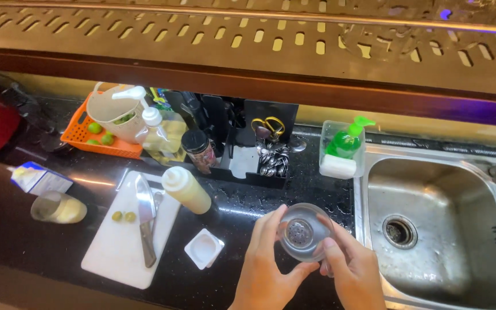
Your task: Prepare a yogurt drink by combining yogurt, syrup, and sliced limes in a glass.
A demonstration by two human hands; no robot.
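Both my hands hold a round clear lid with a perforated strainer centre [301,232] over the dark counter, just left of the sink. My left hand [266,265] grips its left rim with fingers curled up around it. My right hand [350,268] pinches the right rim with thumb and fingers. The lid faces up toward the camera.
A steel sink [438,229] lies right. A white cutting board [123,241] carries a knife [144,217] and two green pieces. Nearby stand a squeeze bottle [186,189], small white cup [204,248], glass [58,209], black organiser with spoons [262,152], green soap dispenser [344,143], orange basket [90,138].
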